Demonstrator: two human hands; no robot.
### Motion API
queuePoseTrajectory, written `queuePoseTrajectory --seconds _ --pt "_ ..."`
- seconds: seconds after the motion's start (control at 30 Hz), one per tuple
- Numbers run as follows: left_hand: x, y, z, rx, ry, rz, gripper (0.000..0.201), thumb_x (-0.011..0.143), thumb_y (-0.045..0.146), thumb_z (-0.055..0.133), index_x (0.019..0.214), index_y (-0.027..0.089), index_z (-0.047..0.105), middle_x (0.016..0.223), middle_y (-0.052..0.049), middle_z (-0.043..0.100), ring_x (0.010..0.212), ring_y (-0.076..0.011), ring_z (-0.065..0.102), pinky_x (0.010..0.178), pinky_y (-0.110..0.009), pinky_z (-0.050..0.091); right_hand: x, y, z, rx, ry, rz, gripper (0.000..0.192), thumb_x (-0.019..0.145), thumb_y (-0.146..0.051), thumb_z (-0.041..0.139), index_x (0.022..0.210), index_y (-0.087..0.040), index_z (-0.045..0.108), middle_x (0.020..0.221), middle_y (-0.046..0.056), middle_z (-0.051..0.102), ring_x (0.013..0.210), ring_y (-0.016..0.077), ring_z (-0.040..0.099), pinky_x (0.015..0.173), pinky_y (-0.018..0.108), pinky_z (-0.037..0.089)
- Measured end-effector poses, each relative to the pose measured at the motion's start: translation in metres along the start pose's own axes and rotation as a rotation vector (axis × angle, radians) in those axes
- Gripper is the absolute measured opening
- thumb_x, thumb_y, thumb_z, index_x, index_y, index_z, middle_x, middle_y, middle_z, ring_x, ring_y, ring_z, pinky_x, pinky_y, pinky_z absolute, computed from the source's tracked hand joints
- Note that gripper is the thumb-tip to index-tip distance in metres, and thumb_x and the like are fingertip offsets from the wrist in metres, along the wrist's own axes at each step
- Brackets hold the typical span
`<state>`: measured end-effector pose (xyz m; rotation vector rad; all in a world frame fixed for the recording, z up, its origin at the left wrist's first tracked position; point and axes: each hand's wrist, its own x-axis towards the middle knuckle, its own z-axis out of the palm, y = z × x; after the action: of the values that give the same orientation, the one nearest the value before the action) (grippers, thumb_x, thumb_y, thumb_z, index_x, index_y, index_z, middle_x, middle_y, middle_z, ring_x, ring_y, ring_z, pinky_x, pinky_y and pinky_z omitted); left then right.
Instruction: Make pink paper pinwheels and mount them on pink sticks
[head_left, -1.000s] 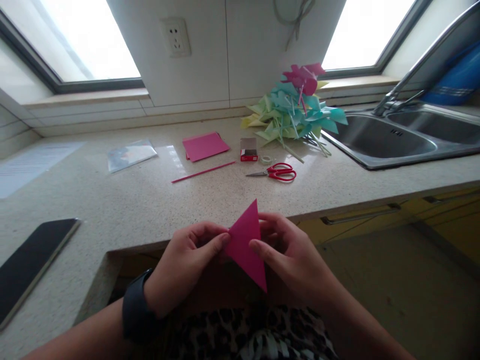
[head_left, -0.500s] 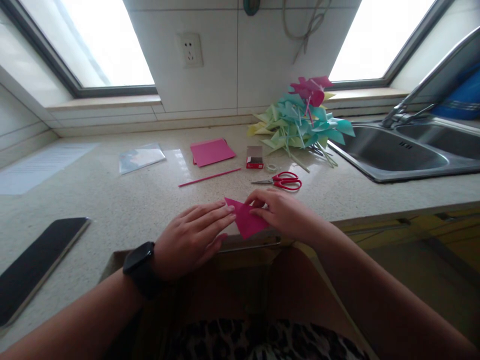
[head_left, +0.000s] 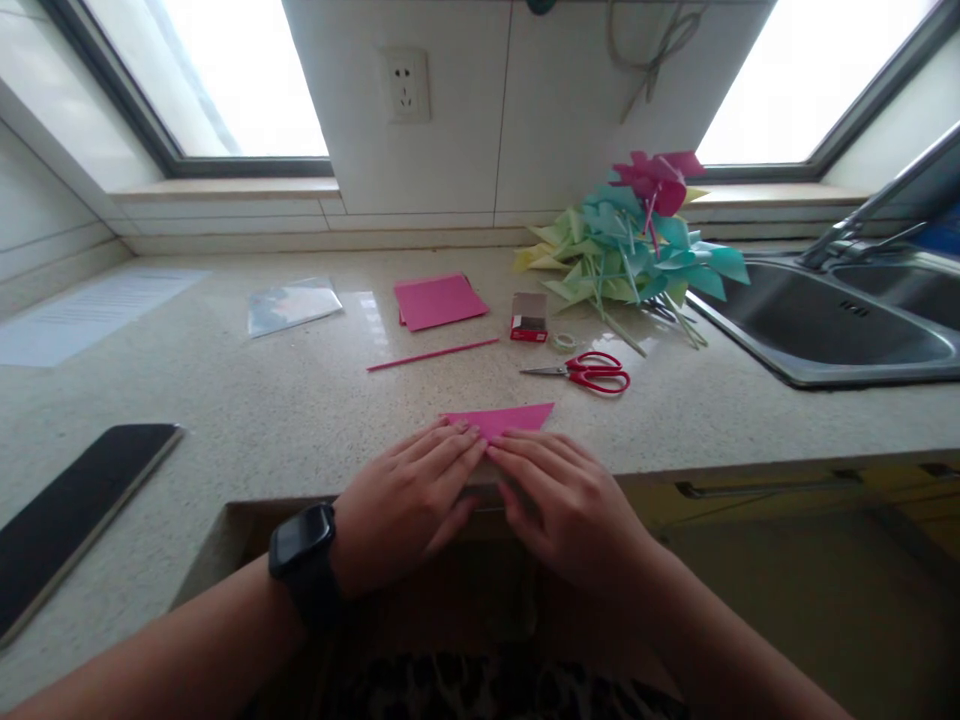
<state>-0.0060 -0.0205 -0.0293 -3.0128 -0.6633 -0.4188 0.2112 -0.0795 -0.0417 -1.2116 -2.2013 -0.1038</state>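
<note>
A pink sheet of paper, folded into a triangle, lies flat at the counter's front edge with its long side away from me. My left hand rests on its left part, fingers stretched out and lying flat. My right hand presses on the right part, fingers also extended, its fingertips close to those of the left. Both hands cover the near portion of the paper. Just beyond are red-handled scissors, a thin pink stick and a small roll of clear tape.
Behind lie a stack of pink paper, a small red box and a clear packet. Paper pinwheels are heaped beside the steel sink. A black phone and a printed sheet lie left.
My right hand has let go of the lifted paper and now lies flat on it. The paper has turned, its long edge facing away. The view has shifted slightly left.
</note>
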Motion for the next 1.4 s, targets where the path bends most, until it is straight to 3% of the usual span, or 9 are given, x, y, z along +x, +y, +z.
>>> queuePoseTrajectory --seconds 0.17,0.63,0.83,0.93,1.07,1.2,1.4 --pt "0.001 0.002 0.000 -0.016 0.026 -0.059 0.042 0.100 0.027 0.050 0.137 0.008 0.057 0.140 -0.015 0.063 0.130 -0.0282 0.058 0.112 -0.047 0.048 -0.017 -0.012 0.012 -0.110 0.020 0.040 0.042 0.090 -0.010 0.055 0.132 -0.009 0.062 0.135 0.012 0.066 0.128 0.0268 0.059 0.111 0.045 0.048" --pt "-0.001 -0.008 -0.002 0.093 0.054 -0.173 0.043 0.101 0.033 0.049 0.133 0.008 0.061 0.137 -0.018 0.065 0.128 -0.0299 0.061 0.110 -0.048 0.050 -0.015 -0.010 0.011 -0.098 -0.005 0.056 0.045 0.086 -0.007 0.054 0.130 -0.010 0.064 0.133 0.012 0.067 0.126 0.0267 0.059 0.111 0.046 0.049" --pt "-0.005 -0.016 -0.005 0.174 0.075 -0.223 0.047 0.099 0.037 0.050 0.132 0.004 0.061 0.136 -0.022 0.064 0.133 -0.0365 0.055 0.111 -0.055 0.047 -0.015 -0.008 0.010 -0.080 -0.019 0.063 0.048 0.084 -0.006 0.053 0.131 -0.011 0.063 0.135 0.011 0.066 0.126 0.0264 0.060 0.111 0.046 0.048" --pt "-0.001 -0.008 -0.005 0.229 0.166 -0.213 0.045 0.096 0.036 0.053 0.123 0.003 0.066 0.130 -0.023 0.067 0.134 -0.0394 0.053 0.114 -0.057 0.043 -0.016 -0.007 0.010 -0.064 -0.030 0.066 0.050 0.084 -0.007 0.053 0.133 -0.012 0.062 0.137 0.010 0.065 0.127 0.0267 0.059 0.112 0.047 0.048" --pt "0.005 0.017 0.002 0.136 0.177 0.000 0.046 0.094 0.033 0.055 0.129 0.005 0.062 0.130 -0.018 0.067 0.127 -0.0334 0.058 0.113 -0.049 0.046 -0.018 -0.005 0.010 -0.045 -0.024 0.069 0.047 0.085 -0.010 0.055 0.131 -0.010 0.062 0.135 0.012 0.066 0.126 0.0279 0.060 0.110 0.047 0.049" --pt "0.008 0.032 0.008 0.053 0.176 -0.042 0.045 0.093 0.031 0.054 0.127 0.003 0.060 0.125 -0.019 0.068 0.112 -0.0309 0.065 0.103 -0.047 0.054 -0.020 -0.003 0.010 -0.021 -0.012 0.072 0.046 0.085 -0.012 0.057 0.130 -0.010 0.062 0.135 0.014 0.066 0.126 0.0276 0.060 0.110 0.047 0.049" --pt "0.005 0.024 0.008 0.056 0.142 -0.078 0.041 0.095 0.028 0.053 0.128 0.004 0.059 0.127 -0.018 0.068 0.116 -0.0318 0.063 0.103 -0.047 0.054 -0.020 -0.005 0.010 -0.002 -0.007 0.083 0.048 0.085 -0.010 0.054 0.133 -0.011 0.060 0.135 0.013 0.066 0.127 0.0263 0.059 0.111 0.048 0.048"
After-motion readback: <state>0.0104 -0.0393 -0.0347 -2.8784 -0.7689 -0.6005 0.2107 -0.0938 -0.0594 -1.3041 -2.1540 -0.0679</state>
